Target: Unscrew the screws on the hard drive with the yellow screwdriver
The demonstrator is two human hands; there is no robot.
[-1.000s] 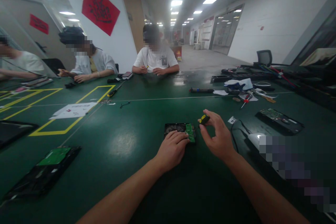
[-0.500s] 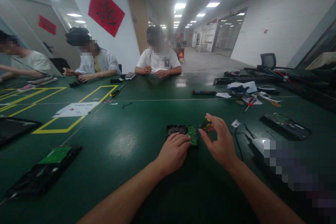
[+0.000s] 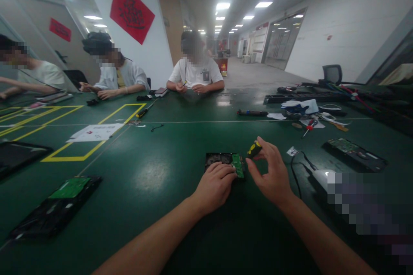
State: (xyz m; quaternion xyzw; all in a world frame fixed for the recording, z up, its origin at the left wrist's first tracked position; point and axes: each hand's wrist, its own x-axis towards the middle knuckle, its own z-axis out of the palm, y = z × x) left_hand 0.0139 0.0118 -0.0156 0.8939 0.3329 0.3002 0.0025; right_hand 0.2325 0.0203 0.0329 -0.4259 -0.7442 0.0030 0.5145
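Observation:
A black hard drive with a green circuit board lies on the green table in front of me. My left hand rests on its near edge, fingers curled down onto it. My right hand pinches a screwdriver with a yellow and black handle, held upright over the board's right edge.
Another drive with a green board lies at the near left, a third at the right. Tools, a red screwdriver and papers lie further back. A black cable runs right of my hand. Three people sit across the table.
My hands have hardly moved. The right hand's fingers shifted slightly on the screwdriver handle, which sits a little higher now. The view drifted slightly.

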